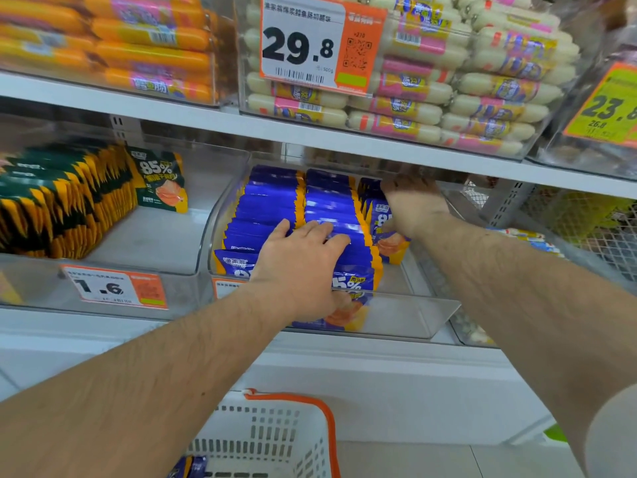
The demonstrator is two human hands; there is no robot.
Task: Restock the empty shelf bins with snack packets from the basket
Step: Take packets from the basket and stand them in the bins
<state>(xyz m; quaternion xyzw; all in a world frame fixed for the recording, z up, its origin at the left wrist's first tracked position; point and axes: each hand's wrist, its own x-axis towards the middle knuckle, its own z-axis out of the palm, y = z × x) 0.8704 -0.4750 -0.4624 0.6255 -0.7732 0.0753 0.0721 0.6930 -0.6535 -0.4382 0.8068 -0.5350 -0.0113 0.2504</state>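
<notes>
From the head view we look down into a clear plastic bin [396, 315] on the middle shelf, where blue snack packets [272, 205] stand on edge in rows running from near to far. Each packet is deep blue with a yellow-orange edge, a large white "85%" and a pinkish picture low on its face. Our left hand [296, 270] lies over the near end of the middle row, fingers fairly straight across the packet tops and thumb down at the front packet's face; whether this grip truly clasps a packet we cannot tell. Our right hand [413, 205] reaches farther back at the right of the bin, its fingers curled round the tops of the packets in the right-hand row. At the near bottom edge sits a white basket [275, 439] with an orange rim, one blue packet [193, 467] showing inside. Left of the blue bin, green packets [69, 198] fill another clear bin [155, 250].
</notes>
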